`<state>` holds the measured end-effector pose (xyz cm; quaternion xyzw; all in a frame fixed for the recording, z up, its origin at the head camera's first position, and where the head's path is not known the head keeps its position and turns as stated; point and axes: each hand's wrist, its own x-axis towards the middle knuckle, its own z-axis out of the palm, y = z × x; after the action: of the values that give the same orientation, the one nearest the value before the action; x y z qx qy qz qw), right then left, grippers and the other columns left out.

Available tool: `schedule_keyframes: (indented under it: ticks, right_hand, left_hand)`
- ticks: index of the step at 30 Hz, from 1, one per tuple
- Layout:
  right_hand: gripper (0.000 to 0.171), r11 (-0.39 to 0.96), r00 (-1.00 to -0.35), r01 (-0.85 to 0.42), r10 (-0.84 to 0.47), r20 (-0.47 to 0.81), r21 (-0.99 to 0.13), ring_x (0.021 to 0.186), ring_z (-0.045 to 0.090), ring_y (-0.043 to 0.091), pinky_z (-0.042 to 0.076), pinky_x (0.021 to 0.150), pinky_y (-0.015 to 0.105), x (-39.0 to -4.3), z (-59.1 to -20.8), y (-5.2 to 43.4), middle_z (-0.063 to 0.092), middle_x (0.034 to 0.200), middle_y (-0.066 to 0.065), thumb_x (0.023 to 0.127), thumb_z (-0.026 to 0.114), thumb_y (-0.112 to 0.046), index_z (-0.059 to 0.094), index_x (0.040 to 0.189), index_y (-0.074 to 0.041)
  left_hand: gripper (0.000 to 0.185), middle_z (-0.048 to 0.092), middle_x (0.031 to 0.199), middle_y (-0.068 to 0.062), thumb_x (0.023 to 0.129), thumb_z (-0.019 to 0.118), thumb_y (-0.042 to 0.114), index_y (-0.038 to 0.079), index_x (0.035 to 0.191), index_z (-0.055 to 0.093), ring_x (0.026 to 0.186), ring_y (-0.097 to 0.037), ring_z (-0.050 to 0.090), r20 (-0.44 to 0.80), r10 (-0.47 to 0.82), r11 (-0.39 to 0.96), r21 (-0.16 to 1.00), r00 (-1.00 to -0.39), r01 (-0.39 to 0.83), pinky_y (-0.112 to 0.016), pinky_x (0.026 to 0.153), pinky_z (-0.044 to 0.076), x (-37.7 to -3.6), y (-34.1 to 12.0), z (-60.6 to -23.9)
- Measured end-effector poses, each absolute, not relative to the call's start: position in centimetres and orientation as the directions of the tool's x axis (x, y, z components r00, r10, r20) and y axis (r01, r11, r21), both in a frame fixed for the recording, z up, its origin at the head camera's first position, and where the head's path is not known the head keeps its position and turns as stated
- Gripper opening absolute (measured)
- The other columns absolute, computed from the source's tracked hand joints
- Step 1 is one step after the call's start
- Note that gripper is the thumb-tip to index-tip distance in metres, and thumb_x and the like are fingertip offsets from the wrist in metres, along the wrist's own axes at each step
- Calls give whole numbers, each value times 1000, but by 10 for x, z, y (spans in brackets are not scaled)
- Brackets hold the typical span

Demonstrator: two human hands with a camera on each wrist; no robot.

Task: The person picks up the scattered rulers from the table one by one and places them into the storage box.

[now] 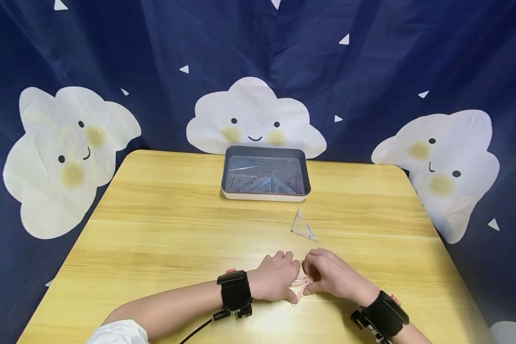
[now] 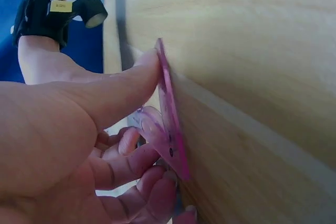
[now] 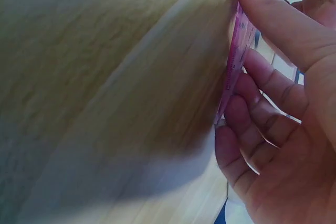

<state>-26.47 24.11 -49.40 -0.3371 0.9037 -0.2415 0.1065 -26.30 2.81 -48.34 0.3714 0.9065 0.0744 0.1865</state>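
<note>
A pink see-through set square [image 1: 298, 289] is between my two hands near the table's front. My left hand [image 1: 275, 278] grips it from the left, and the left wrist view shows the thumb on one end of the set square [image 2: 169, 111] and fingertips at the other. From the right, my right hand [image 1: 337, 278] pinches it; in the right wrist view the thumb touches the upper end of the set square [image 3: 236, 56] while the fingers bend along its lower part. Fingers partly cover it in the head view. Just beyond the hands lies a clear set square [image 1: 306, 234].
At the back of the wooden table [image 1: 163, 215] stands a tray [image 1: 266, 196], white outside and dark grey inside, with several set squares and other clear pieces in it. A dark blue curtain [image 1: 163, 43] with clouds hangs behind the table and along its sides.
</note>
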Motion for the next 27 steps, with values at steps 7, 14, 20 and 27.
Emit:
schedule_keyframes:
  ticks: [7, 14, 20, 27]
  right_hand:
    - [39, 628, -732, -459, -668, -133, -629, 63, 41, -5, 39, 56, 17, -265, -492, 235, 50, 68, -13, 76, 93, -31, 56, 82, -19]
    - [23, 524, -677, -444, -727, -111, -727, 63, 47, -7, 44, 57, 16, -266, -491, 232, 55, 72, -18, 87, 85, -18, 62, 86, -17]
    - [14, 472, -641, -419, -759, -116, -776, 65, 46, -8, 42, 58, 14, -269, -486, 234, 62, 74, -12, 96, 75, -13, 63, 90, -14]
    - [6, 440, -698, -281, -704, -133, -853, 67, 66, 8, 56, 63, 25, -272, -483, 228, 73, 81, 3, 104, 63, -8, 61, 100, -12]
  left_hand:
    - [54, 49, 72, 9, 79, 90, 45, 16, 108, 55, 64, -9, 48, -314, 717, 696, 369, -622, 616, -26, 57, 43, -268, 24, -482]
    - [35, 49, 70, 11, 86, 87, 30, 17, 96, 55, 60, -6, 47, -290, 772, 629, 482, -566, 610, -20, 55, 40, -279, 12, -478]
    - [31, 49, 69, 12, 88, 84, 21, 19, 87, 53, 61, -4, 47, -193, 795, 557, 611, -576, 563, -18, 59, 39, -292, 1, -481]
    - [25, 62, 67, 9, 98, 76, 19, 17, 88, 53, 57, -5, 63, -157, 762, 494, 769, -629, 405, -19, 60, 48, -310, -14, -477]
